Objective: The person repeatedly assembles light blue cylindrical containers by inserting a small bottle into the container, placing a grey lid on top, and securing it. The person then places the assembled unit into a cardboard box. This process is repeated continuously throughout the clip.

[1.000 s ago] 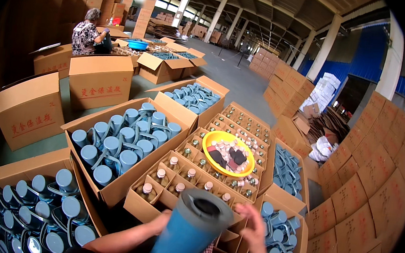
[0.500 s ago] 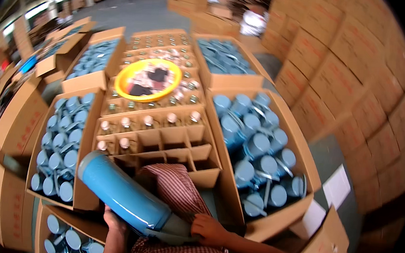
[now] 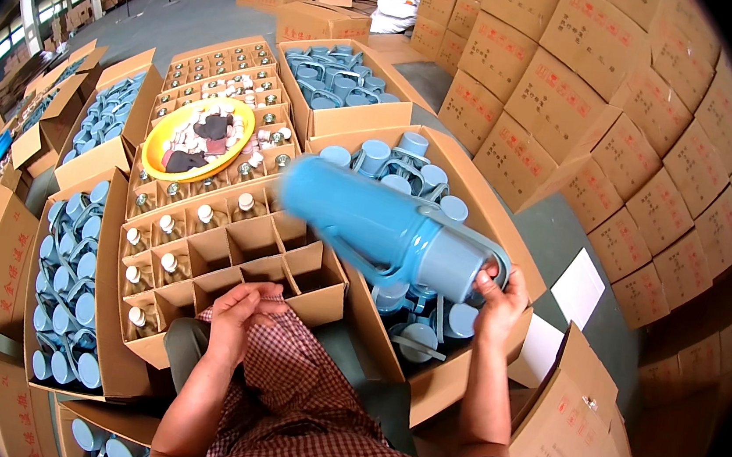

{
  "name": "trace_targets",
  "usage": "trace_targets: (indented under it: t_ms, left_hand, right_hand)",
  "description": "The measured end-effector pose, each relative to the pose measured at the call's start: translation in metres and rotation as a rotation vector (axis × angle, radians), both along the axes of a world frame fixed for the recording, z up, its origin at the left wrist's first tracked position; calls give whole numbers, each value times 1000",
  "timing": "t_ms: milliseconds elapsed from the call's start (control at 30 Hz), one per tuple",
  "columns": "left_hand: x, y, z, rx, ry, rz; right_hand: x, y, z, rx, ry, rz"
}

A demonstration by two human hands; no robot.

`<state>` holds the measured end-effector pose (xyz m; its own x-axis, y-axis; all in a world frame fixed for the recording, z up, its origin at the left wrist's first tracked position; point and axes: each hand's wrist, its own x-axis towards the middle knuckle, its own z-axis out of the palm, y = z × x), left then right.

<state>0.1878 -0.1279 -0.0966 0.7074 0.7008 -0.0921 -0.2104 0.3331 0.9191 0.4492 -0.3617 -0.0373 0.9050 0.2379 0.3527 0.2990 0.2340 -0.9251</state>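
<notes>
My right hand (image 3: 496, 298) grips the capped end of a blue thermos flask (image 3: 375, 225), which lies tilted above an open carton (image 3: 456, 387) of blue flasks on my right. My left hand (image 3: 239, 313) rests on my checked apron (image 3: 305, 399), fingers loosely curled and holding nothing, just in front of a divided carton (image 3: 231, 260). That carton has several empty cells near me and glass liners with white stoppers farther back. A yellow bowl (image 3: 198, 137) with dark and pale pieces sits on top of the liners.
More open cartons of blue flasks stand at my left (image 3: 69, 288) and farther back (image 3: 336, 80). Stacked sealed cardboard boxes (image 3: 621, 139) form a wall on the right. A white sheet (image 3: 579, 289) lies on the grey floor beside the right carton.
The view swung to the right. The blue flask went from my lap on the left up and over to the right carton, now held by my right hand alone; my left hand let go.
</notes>
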Motion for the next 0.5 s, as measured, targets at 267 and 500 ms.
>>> trace_targets:
  t_ms: [267,500]
  left_hand:
    - [-34,-2,-76,-61,330,39]
    - [-40,0,-86,-59,370,91]
  right_hand:
    - [52,-6,54,-638,-805,119]
    - [57,45,95,-771,-1186,269]
